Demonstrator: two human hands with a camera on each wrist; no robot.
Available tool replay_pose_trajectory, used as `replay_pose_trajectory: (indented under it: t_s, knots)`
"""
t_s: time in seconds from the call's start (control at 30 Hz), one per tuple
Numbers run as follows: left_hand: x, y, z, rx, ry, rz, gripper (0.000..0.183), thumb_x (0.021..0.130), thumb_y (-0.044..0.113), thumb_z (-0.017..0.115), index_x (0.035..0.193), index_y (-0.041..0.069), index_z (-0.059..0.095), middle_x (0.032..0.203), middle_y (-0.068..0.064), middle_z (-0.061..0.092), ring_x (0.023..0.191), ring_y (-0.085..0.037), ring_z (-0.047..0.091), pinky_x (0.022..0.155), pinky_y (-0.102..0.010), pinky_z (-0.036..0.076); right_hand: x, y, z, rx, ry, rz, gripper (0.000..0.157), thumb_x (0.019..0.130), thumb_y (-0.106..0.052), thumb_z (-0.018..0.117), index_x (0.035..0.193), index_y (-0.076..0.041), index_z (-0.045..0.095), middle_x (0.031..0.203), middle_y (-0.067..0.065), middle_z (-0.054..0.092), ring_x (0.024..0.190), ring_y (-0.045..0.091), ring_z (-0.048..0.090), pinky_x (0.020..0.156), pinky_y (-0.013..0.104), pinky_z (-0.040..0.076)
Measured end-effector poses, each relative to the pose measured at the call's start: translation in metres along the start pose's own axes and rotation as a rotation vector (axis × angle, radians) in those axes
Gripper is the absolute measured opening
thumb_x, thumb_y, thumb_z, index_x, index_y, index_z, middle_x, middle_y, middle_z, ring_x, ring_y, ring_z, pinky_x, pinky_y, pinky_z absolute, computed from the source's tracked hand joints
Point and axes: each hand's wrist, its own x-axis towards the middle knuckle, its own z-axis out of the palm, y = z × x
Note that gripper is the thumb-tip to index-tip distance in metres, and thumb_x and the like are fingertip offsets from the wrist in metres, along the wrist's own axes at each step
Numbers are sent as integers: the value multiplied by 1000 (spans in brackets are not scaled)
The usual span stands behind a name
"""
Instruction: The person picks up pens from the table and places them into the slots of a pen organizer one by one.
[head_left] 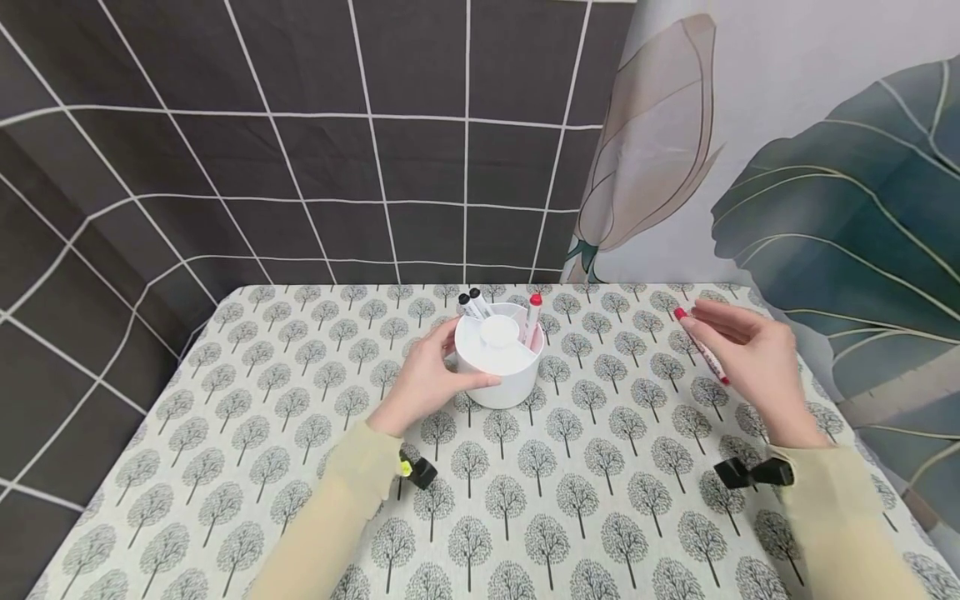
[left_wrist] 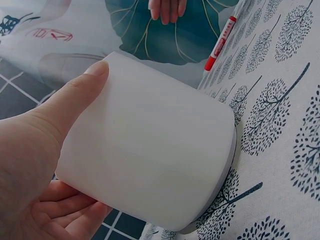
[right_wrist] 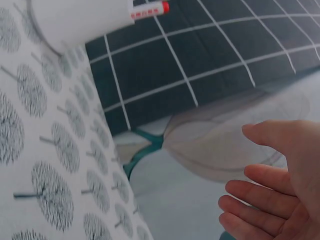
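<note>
A round white pen holder [head_left: 498, 387] with inner compartments stands on the table. My left hand [head_left: 423, 375] grips its left side, the thumb across the front wall, as the left wrist view also shows. Two black-capped markers [head_left: 477, 302] lean at the holder's back left, and a red-capped marker [head_left: 532, 321] stands in its right compartment. To the right, another red marker [head_left: 711, 363] lies on the tablecloth. My right hand [head_left: 761, 358] is beside and above that marker, and in the right wrist view its fingers [right_wrist: 255, 210] are spread with nothing held.
A tablecloth [head_left: 517, 500] printed with trees covers the table. Behind it hangs a dark cloth [head_left: 420, 158] with a white grid; a leaf-patterned curtain [head_left: 847, 217] borders the right side. Black wrist mounts [head_left: 753, 472] sit at both cuffs.
</note>
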Motion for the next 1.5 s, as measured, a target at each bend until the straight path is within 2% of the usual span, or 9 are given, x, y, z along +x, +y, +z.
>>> replay_pose_trajectory:
  t_s: [0.13, 0.37, 0.5, 0.67, 0.9, 1.0, 1.13, 1.27, 1.5]
  knots:
    - [0, 0, 0, 2, -2, 2, 99, 65, 44, 97, 148, 17, 49, 139, 1, 59, 128, -22, 56, 107, -41, 47, 0, 11, -10, -23, 9, 33, 56, 92, -43, 76, 137, -12, 66, 112, -21, 71, 95, -15, 60, 74, 5, 47]
    - [0, 2, 0, -7, 2, -3, 98, 65, 41, 97, 148, 17, 50, 139, 0, 60, 128, -22, 56, 107, -39, 47, 1, 30, -21, -67, 12, 52, 61, 92, -45, 74, 139, -7, 63, 104, -30, 66, 91, -19, 57, 72, 4, 47]
    - [0, 3, 0, -5, 4, 0, 97, 65, 40, 97, 147, 18, 50, 138, 0, 60, 128, -22, 56, 107, -38, 47, 1, 42, -23, -113, -3, 91, 66, 92, -51, 72, 140, -7, 62, 100, -34, 62, 90, -21, 54, 71, 4, 45]
    - [-1, 3, 0, -3, 6, -2, 97, 65, 41, 97, 147, 18, 51, 139, 1, 59, 128, -23, 56, 107, -40, 47, 1, 58, -24, -155, -27, 131, 68, 91, -53, 73, 140, -7, 62, 105, -26, 67, 90, -19, 53, 72, 7, 43]
    - [-1, 4, -1, -12, 2, -15, 97, 65, 40, 97, 147, 18, 51, 138, 0, 60, 128, -22, 56, 107, -40, 47, -1, 79, -24, -246, -41, 118, 68, 88, -50, 77, 136, -3, 65, 106, -11, 71, 83, -18, 51, 73, 16, 42]
    - [-1, 5, -1, -6, 3, -14, 98, 65, 39, 97, 148, 17, 50, 139, -1, 60, 128, -22, 56, 107, -40, 47, -1, 86, -23, -271, -51, 113, 67, 88, -48, 78, 135, -3, 64, 109, 3, 74, 82, -19, 49, 72, 15, 41]
    - [-2, 6, 0, -2, 3, -16, 100, 66, 39, 97, 150, 17, 48, 140, -3, 59, 129, -23, 55, 107, -40, 47, -2, 96, -21, -296, -67, 103, 68, 87, -45, 81, 136, -1, 63, 118, 20, 71, 77, -17, 51, 70, 17, 44]
    - [-2, 6, 0, 2, 3, -21, 101, 66, 39, 97, 150, 16, 47, 141, -4, 59, 130, -23, 55, 108, -40, 46, -2, 101, -20, -307, -73, 111, 67, 87, -42, 82, 136, 0, 63, 116, 22, 69, 74, -12, 53, 68, 21, 45]
    - [-2, 6, 0, -2, 7, -27, 101, 65, 38, 98, 151, 16, 47, 140, -4, 59, 128, -24, 56, 107, -40, 47, -2, 101, -16, -333, -55, 116, 50, 90, -32, 80, 126, 1, 69, 102, 16, 72, 70, 0, 56, 59, 23, 46]
